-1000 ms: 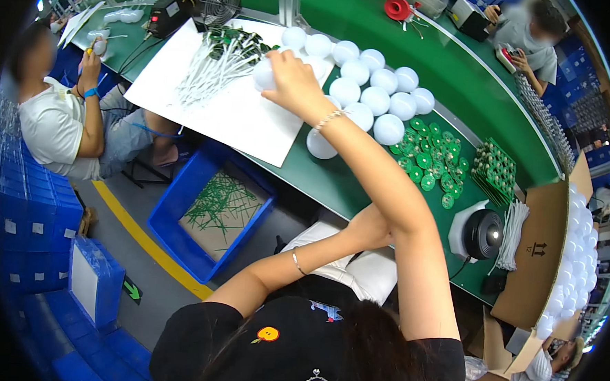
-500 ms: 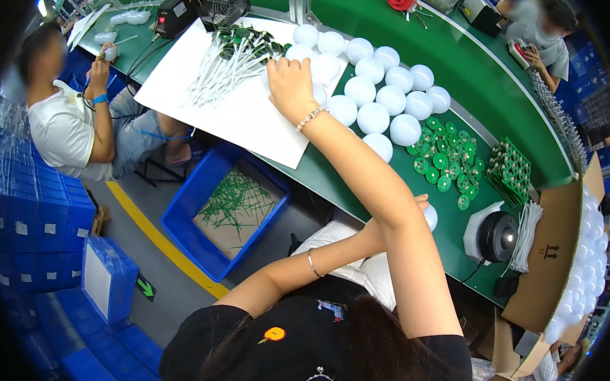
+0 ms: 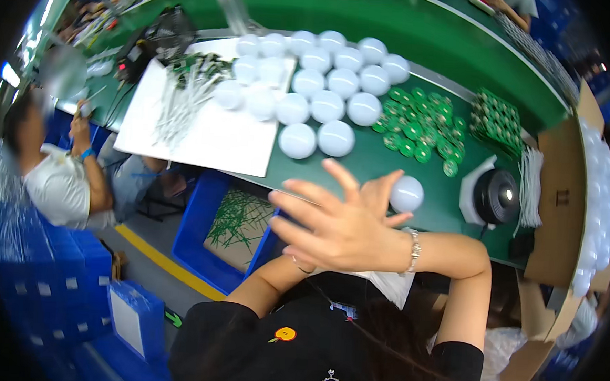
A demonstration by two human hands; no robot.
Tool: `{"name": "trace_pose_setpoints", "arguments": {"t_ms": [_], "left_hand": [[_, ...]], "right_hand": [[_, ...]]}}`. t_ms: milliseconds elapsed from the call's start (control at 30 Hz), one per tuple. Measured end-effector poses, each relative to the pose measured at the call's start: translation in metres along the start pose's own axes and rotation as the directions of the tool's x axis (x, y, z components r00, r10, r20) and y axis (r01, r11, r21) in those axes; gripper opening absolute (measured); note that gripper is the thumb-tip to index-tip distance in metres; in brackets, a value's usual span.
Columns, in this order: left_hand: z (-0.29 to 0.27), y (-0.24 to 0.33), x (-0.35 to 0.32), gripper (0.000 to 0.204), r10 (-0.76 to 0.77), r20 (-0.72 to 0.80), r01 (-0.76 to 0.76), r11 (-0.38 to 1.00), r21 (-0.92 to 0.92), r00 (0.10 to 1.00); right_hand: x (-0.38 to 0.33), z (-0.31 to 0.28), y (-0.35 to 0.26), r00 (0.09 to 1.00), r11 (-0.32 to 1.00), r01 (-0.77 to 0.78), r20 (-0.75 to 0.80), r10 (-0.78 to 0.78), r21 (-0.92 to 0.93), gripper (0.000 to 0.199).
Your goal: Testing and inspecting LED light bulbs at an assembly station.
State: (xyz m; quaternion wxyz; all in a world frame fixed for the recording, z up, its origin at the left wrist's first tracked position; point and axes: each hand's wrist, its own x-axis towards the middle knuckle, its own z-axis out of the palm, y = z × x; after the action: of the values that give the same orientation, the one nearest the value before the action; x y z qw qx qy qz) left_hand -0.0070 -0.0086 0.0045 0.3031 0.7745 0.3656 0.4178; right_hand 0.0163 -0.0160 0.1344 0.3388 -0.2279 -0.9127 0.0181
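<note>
Spreading its fingers wide, my right hand (image 3: 337,230) hovers empty above the near edge of the green tabletop (image 3: 424,31). My left hand (image 3: 380,194), mostly hidden behind it, touches a single white bulb dome (image 3: 406,194) at that near edge; whether it grips the dome I cannot tell. Farther in, a cluster of white domes (image 3: 324,88) lies mid-tabletop, partly on a white sheet (image 3: 204,133) overhanging the near edge. Green round boards (image 3: 419,124) lie right of the cluster.

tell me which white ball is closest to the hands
The lone white ball by the right hand, at the near table edge; the other balls sit grouped farther back.
</note>
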Motion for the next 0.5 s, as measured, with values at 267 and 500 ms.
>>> {"name": "trace_pose_setpoints", "arguments": {"t_ms": [267,500], "left_hand": [[0.0,-0.002,0.004,0.069,0.025,-0.023,-0.025,0.999,-0.022,0.999],[-0.004,-0.014,-0.017,0.054,0.398,-0.068,-0.398,0.917,0.004,0.915]], "right_hand": [[-0.125,-0.016,0.032,0.64,0.628,-0.768,-0.184,0.746,-0.126,0.058],[-0.173,-0.019,0.01,0.531,0.565,-0.765,-0.194,0.825,0.311,0.071]]}}
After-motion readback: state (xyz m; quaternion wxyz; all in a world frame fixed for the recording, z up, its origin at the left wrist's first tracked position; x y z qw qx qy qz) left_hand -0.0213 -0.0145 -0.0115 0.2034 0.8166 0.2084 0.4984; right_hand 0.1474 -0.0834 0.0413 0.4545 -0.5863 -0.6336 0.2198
